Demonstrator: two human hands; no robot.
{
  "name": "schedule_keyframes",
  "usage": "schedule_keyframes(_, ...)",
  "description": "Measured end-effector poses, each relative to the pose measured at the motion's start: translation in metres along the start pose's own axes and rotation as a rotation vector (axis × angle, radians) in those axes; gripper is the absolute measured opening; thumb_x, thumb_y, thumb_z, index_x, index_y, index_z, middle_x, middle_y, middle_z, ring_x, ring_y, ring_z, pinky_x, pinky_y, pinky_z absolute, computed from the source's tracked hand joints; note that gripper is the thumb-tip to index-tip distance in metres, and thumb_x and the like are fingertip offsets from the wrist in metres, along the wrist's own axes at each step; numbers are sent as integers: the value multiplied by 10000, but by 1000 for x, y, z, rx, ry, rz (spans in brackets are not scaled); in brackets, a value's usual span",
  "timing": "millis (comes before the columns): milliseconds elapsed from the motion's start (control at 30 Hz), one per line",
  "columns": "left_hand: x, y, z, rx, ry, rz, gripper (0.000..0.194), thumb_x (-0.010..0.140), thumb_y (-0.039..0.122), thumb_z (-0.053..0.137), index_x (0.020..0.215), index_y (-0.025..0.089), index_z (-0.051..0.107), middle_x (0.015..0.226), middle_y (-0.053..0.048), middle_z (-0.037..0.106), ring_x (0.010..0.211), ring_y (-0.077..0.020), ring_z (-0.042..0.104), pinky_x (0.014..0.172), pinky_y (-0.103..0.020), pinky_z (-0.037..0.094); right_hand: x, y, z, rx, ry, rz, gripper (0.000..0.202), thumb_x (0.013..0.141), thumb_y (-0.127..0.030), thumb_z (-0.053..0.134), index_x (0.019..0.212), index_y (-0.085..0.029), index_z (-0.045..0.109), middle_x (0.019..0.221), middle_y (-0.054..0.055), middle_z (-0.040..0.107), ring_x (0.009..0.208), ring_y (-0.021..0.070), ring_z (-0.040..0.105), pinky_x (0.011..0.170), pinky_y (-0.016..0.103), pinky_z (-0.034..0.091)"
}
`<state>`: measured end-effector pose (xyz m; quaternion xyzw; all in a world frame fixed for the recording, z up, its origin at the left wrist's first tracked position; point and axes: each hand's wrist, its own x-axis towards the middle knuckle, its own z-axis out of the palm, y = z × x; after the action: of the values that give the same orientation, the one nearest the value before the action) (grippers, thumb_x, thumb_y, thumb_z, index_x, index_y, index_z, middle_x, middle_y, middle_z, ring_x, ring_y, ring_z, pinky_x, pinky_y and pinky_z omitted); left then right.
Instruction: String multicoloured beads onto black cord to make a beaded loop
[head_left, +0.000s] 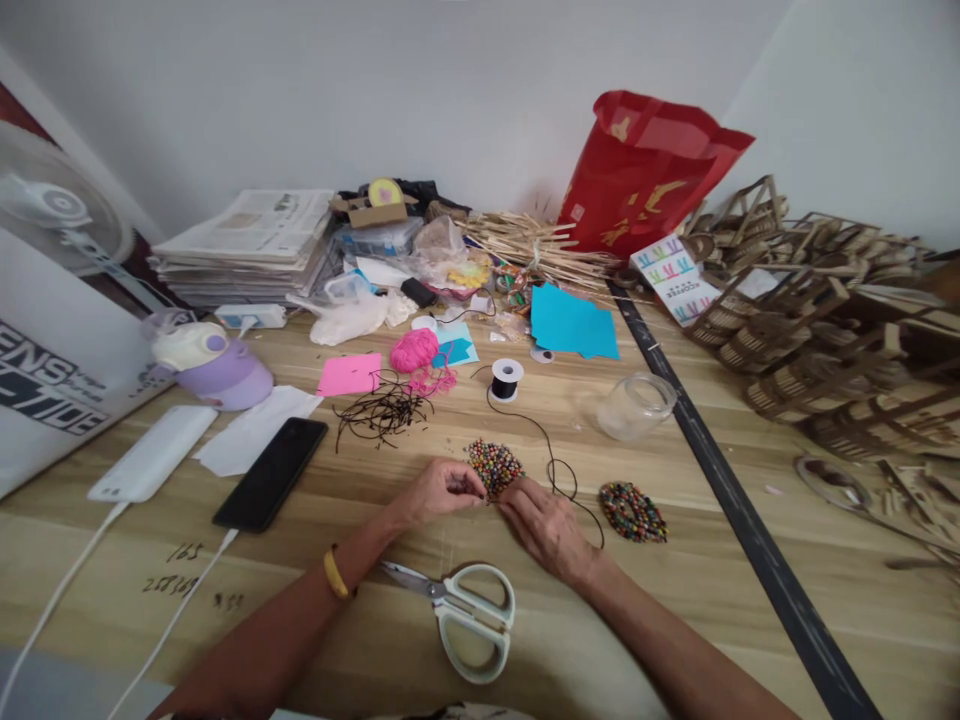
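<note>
Close to a loose pile of small multicoloured beads [495,462], my left hand [441,492] pinches a tiny dark bead between thumb and forefinger. My right hand [549,525] meets it at the pile's near edge, fingers closed on a thin black cord [550,445], whose end is too small to make out. That cord runs in loops from a white-flanged spool [506,380] behind the pile and passes by my right hand. A coiled string of beads [632,512] lies to the right. Scissors [472,615] with pale handles rest between my forearms, partly spread.
Cut black cord pieces [382,408], pink yarn [415,350] and a phone [271,475] lie left. A glass jar [636,408] stands right, near a black strip [720,470]. Newspapers [247,240], a red bag [645,180] and small wooden baskets [840,370] line the back and right.
</note>
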<state>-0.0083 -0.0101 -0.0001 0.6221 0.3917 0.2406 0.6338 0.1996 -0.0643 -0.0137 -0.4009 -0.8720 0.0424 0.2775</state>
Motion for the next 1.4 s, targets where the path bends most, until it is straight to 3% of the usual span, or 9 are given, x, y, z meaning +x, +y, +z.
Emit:
schedule_keyframes(267,0,-1,2,-29,-62,-11,164,640,191,735,726,88,640,702,-39,680,651,-109,607,660,-221,461,0,-2,-1,71,15,-20,207,988,-217,362,899,-163,541,799,62,606,693,144,574,587,227,423)
schedule_keyframes(1400,-2,1,6,-2,-80,-22,175,646,213,730,721,97,623,696,-30,666,648,-109,599,655,-227,457,-1,-1,2,41,42,-50,210,987,-219,370,904,-160,554,786,56,607,688,144,562,577,238,405)
